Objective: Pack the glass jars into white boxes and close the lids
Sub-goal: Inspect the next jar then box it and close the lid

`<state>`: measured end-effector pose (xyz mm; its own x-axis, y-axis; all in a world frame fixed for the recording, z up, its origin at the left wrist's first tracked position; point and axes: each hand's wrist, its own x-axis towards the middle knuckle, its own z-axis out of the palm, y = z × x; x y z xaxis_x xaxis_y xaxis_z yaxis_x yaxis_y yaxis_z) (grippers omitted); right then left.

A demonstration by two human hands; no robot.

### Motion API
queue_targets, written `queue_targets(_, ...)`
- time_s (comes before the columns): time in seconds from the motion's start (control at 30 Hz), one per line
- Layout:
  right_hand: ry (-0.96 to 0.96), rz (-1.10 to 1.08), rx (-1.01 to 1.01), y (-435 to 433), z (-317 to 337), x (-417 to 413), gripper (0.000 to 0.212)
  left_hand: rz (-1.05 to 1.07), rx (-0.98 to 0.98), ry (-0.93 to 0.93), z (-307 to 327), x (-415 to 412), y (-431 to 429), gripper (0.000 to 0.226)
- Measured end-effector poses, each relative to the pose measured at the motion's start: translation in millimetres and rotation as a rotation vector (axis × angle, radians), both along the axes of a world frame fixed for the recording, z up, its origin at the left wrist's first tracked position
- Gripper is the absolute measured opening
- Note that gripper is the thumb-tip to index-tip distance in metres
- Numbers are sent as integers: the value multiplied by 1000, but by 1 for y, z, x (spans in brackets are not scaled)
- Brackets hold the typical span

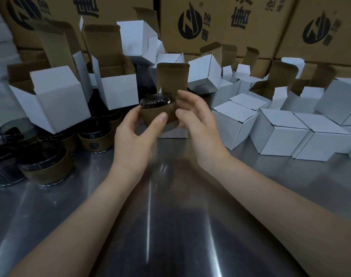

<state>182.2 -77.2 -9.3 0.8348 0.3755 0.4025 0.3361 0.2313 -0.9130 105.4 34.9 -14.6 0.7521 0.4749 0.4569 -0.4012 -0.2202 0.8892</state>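
Right now the left hand (135, 134) is gripping a dark glass jar (158, 108) by its brown sleeve, thumb pressing on the near side and fingers wrapping round the far side, and it is holding the jar tilted above the steel counter (170, 226). The right hand (198, 124) is resting against the jar's right side with its thumb on the sleeve and its fingers loosely spread, half open rather than clamped. Just behind the jar an open white box (173, 132) is standing on the counter, its brown-lined lid flap (172, 76) pointing straight up; most of that box is hiding behind the hands.

To the left, more jars with brown sleeves (94, 139) are sitting on the counter, some partly under a tilted open box (56, 100) and another open box (118, 90) just beside it. To the right, closed white boxes (280, 132) are sitting close together in a cluster, several touching. Further back, more open boxes (206, 74) are lying jumbled, and large brown cartons (210, 23) with black printing are standing stacked along the rear.
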Motion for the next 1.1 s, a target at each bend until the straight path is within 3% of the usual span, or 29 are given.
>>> queue_targets(0.27, 232, 250, 36, 0, 1, 5, 33, -117, -83, -15, -3, 2, 2, 31)
queue_targets(0.4, 264, 257, 65, -3, 2, 4, 39, -89, -115, -1, -1, 2, 0, 48)
queue_targets(0.5, 273, 221, 104, -4, 2, 4, 39, 5, -153, 8, -2, 4, 2, 45)
queue_targets(0.67, 193, 25, 40, 0, 2, 2, 65, 115, -138, 3, -3, 5, 7, 16)
queue_targets(0.73, 131, -16, -7, 0, 1, 1, 63, 114, -113, 5, -3, 5, 7, 6)
queue_targets(1.0, -123, -153, -72, 1, -3, -4, 53, -7, -133, 11, 0, 1, 1, 16)
queue_targets(1.1, -167, -144, -71, 1, -2, -6, 49, -112, -95, 11, 2, -1, -2, 31)
